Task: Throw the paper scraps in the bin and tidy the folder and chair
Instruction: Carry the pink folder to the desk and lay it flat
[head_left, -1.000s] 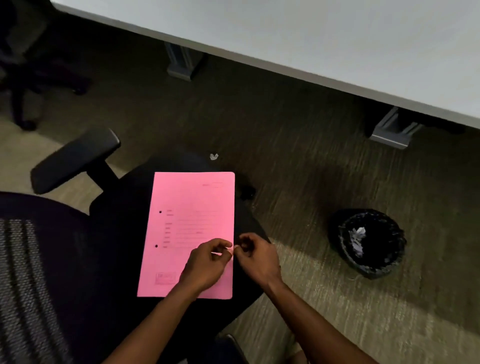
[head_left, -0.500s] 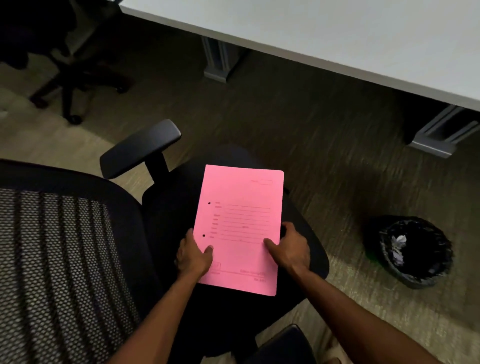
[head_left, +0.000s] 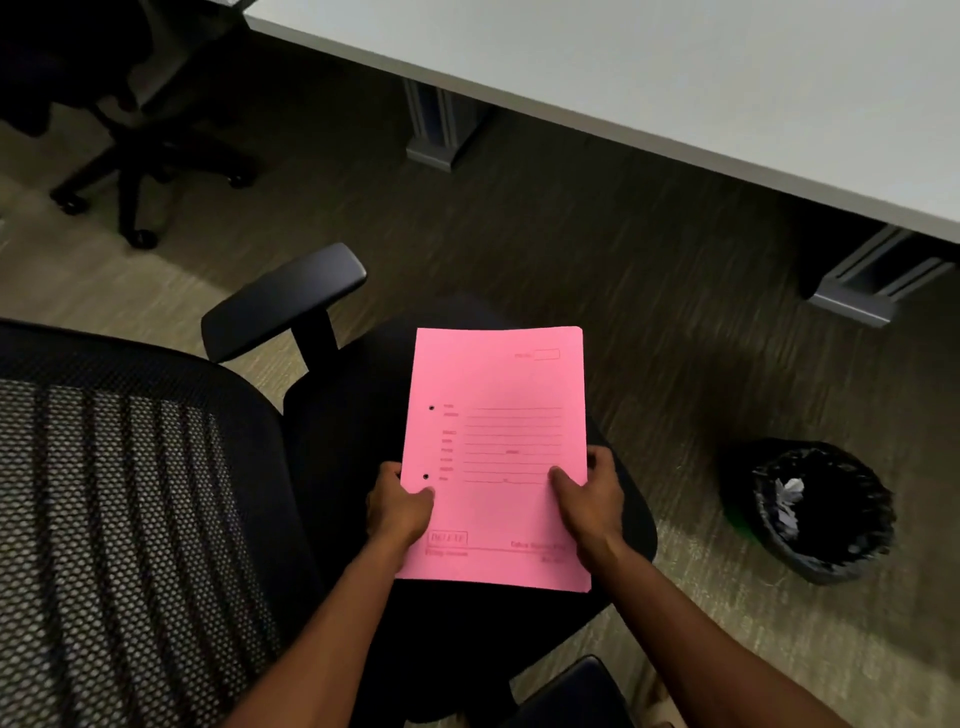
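carpet (head_left: 597, 249) | bin (head_left: 810, 512) right of chair (head_left: 337, 467) | hands grip folder (head_left: 496, 457)

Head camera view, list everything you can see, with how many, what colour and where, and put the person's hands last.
Folder: one, pink, held over the chair seat.
Office chair: one, black with a mesh back, left and centre foreground.
Second chair: one, black, wheeled base at top left.
Desk: one, pale grey top, across the top right.
Desk feet: two, grey, on the carpet under the desk.
Bin: one, black liner, on the floor at right.
Paper scraps: white, a few, inside the bin.
Left hand: gripping the folder's left edge.
Right hand: gripping the folder's right edge.
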